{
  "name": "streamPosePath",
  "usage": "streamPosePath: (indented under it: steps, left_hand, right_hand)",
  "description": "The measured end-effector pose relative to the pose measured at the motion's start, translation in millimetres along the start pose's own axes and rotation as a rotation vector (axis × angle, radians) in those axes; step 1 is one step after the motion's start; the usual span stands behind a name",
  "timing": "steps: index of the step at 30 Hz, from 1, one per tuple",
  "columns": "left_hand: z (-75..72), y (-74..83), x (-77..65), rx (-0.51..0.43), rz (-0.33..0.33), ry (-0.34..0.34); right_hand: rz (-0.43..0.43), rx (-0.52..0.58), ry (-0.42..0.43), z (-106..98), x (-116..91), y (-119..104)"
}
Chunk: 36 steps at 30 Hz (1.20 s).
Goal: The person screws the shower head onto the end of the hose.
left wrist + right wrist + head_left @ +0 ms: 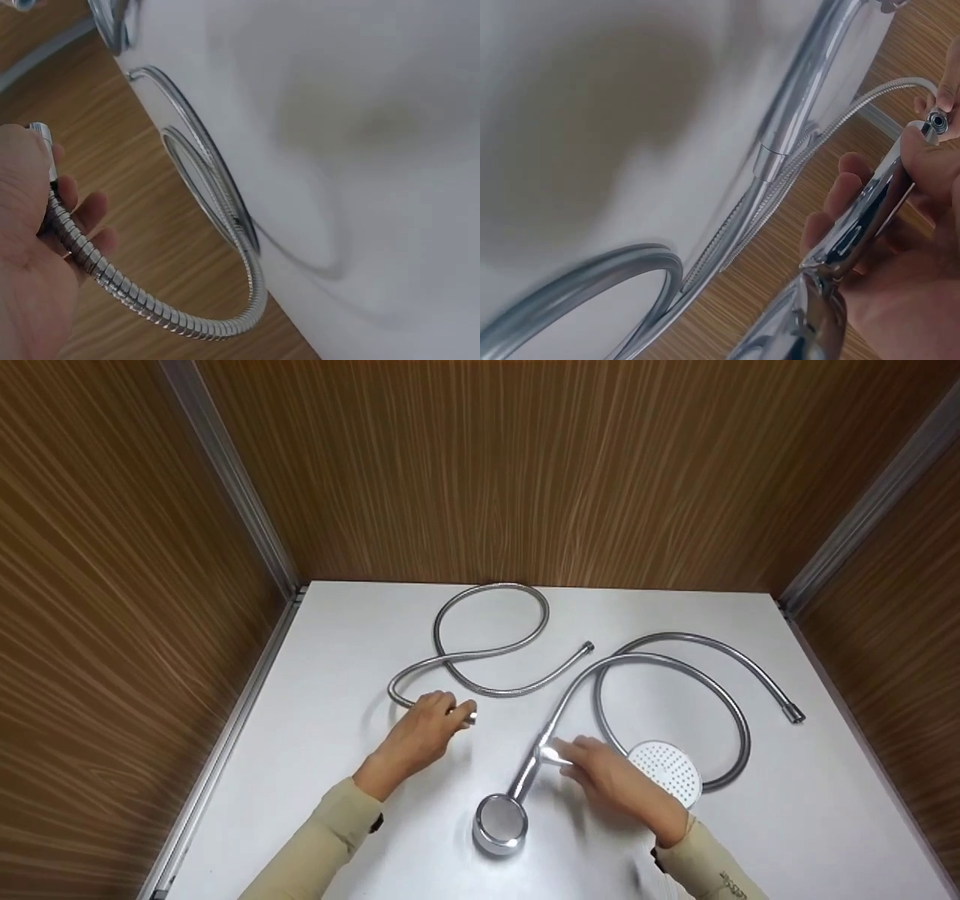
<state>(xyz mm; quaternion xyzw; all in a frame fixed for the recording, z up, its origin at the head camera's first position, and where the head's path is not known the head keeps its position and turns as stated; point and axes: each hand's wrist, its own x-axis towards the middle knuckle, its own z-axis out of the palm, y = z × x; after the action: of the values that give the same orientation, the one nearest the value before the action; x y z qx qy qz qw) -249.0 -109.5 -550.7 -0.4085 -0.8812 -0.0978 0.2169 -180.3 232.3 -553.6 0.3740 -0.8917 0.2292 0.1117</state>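
Note:
My left hand grips the end of a ribbed metal shower hose, its chrome nut poking out past the fingers. In the left wrist view the hose bends down from the palm. Held in my right hand is a shower head with a white, dotted round face. Fingers and thumb wrap its chrome handle, whose end points toward the hose nut; a gap separates the two in the head view. Between my hands, a second chrome shower head lies on the table.
A smooth grey hose runs from the lying shower head and loops right, its loose end fitting near the table's right side. The ribbed hose's other end lies at the middle back. Wood-grain panels enclose the white table.

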Motion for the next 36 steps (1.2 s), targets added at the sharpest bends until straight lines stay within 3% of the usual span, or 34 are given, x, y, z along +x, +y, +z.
streamPosePath:
  steps: [5,18,29,36]
  left_hand:
    - [0.3,9.8,9.9,-0.018,0.033,0.006]
    - [-2.3,18.8,23.6,-0.045,0.019,-0.021]
    - [-0.7,23.7,28.5,-0.069,0.015,-0.026]
    - [0.3,29.0,29.9,-0.147,0.043,-0.042]
  right_hand:
    - [0.005,0.013,0.021,-3.6,10.6,1.4]
    - [0.115,0.043,-0.002,-8.0,23.0,5.5]
    - [0.15,0.039,-0.044,-9.4,41.8,4.8]
    - [0.144,0.026,-0.097,-10.0,50.6,0.4]
